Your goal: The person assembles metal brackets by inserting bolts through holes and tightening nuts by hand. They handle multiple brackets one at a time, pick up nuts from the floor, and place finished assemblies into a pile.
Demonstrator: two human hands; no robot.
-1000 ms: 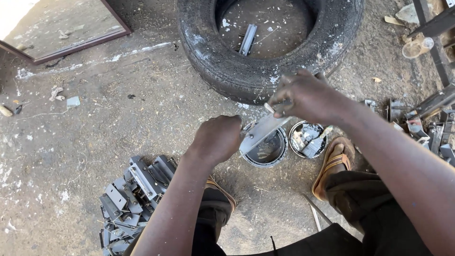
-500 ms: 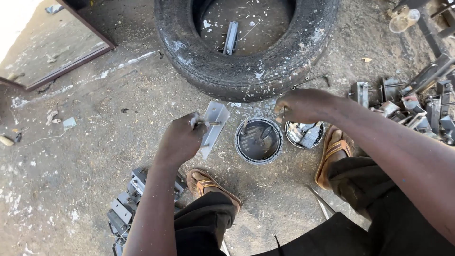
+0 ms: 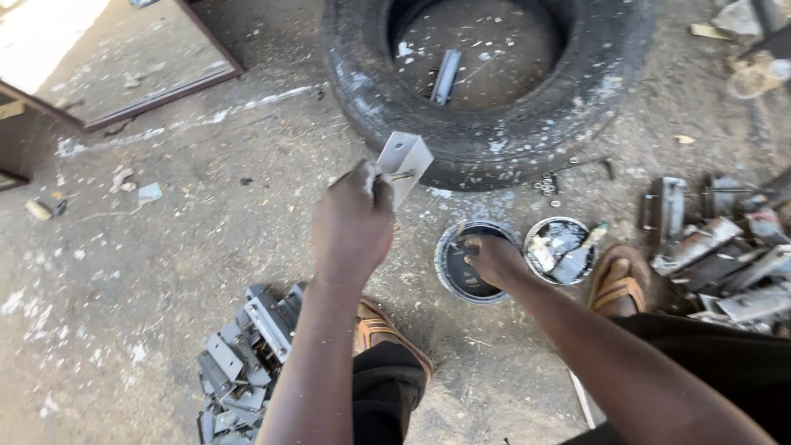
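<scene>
My left hand point(image 3: 353, 222) holds up a pale grey, freshly painted metal bracket point(image 3: 403, 163) in front of a big black tyre point(image 3: 494, 124). My right hand point(image 3: 492, 260) reaches down into a round paint tin point(image 3: 449, 257) with dark paint; its fingers are closed around something small, probably a brush handle, mostly hidden. A second tin point(image 3: 562, 250) with scraps in it stands just to the right of the first.
A pile of grey metal brackets point(image 3: 243, 354) lies at lower left by my sandalled foot point(image 3: 387, 330). More metal parts point(image 3: 725, 255) are heaped at right beside my other sandal point(image 3: 620, 280). A metal strip point(image 3: 446, 76) lies inside the tyre. A framed panel point(image 3: 107, 66) lies at upper left.
My left hand has carried the bracket up and away from the tins toward the tyre. My right hand has dropped from above the tins into the dark paint tin.
</scene>
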